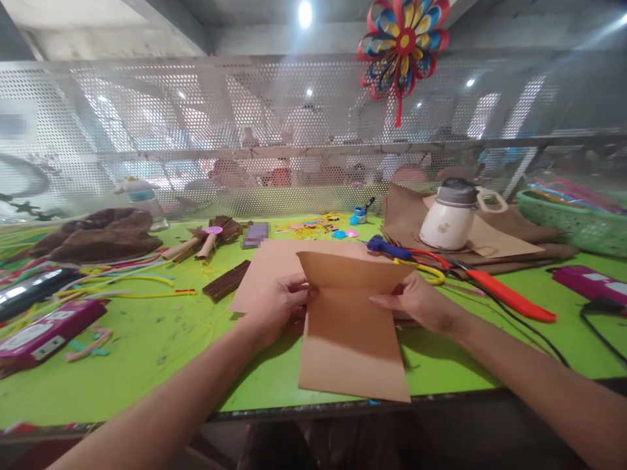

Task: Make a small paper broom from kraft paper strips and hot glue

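A sheet of tan paper [353, 346] with a crease across its upper part is held up over the front of the green table. My left hand [284, 300] pinches its left edge near the crease. On the opposite edge, my right hand [416, 303] grips the paper with the thumb in front and the other fingers behind, partly hidden. The top flap tilts up, and the lower part hangs toward the table's front edge. Behind it lies another flat tan sheet [267, 267]. A dark brown pleated paper strip [226, 281] rests left of that sheet.
Right of the papers lie a blue-handled glue gun [389, 248], a red-orange knife [512, 297] and a black cord. A white jug [448, 219] stands on brown paper near a green basket [573, 222]. Purple boxes [51, 333], pipe cleaners and brown cloth [105, 235] are at left.
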Action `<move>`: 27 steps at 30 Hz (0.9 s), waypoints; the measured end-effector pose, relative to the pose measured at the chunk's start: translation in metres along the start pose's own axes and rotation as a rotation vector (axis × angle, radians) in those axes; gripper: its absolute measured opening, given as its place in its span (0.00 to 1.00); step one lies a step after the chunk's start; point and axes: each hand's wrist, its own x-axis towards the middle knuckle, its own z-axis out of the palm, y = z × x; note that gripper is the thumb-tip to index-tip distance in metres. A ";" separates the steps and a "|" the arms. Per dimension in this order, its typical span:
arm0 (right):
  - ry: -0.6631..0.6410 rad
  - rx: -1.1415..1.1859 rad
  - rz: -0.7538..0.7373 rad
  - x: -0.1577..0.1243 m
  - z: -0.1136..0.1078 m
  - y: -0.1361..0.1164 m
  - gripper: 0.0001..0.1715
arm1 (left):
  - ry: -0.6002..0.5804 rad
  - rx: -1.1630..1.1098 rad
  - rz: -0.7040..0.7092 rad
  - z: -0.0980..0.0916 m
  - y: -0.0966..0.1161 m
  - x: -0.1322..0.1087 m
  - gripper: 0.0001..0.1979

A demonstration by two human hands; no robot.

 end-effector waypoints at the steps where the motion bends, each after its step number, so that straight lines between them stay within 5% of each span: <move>1: 0.018 -0.067 -0.038 0.000 0.000 -0.001 0.16 | 0.014 0.001 -0.002 0.000 0.001 0.000 0.17; 5: 0.036 -0.363 -0.278 -0.002 0.002 -0.005 0.12 | 0.093 0.065 0.026 0.005 0.006 -0.002 0.12; 9: 0.024 -0.445 -0.367 -0.003 0.002 -0.005 0.09 | 0.130 0.112 0.038 0.008 0.007 -0.002 0.08; 16: 0.028 -0.549 -0.395 -0.007 0.000 -0.005 0.10 | -0.029 0.054 -0.056 -0.002 0.004 0.002 0.09; 22: 0.057 -0.629 -0.501 -0.006 -0.006 -0.001 0.10 | -0.197 -0.164 -0.109 -0.001 0.012 0.001 0.22; 27: 0.097 -0.627 -0.539 -0.004 -0.005 0.000 0.10 | -0.186 -0.064 -0.163 0.008 0.008 0.000 0.18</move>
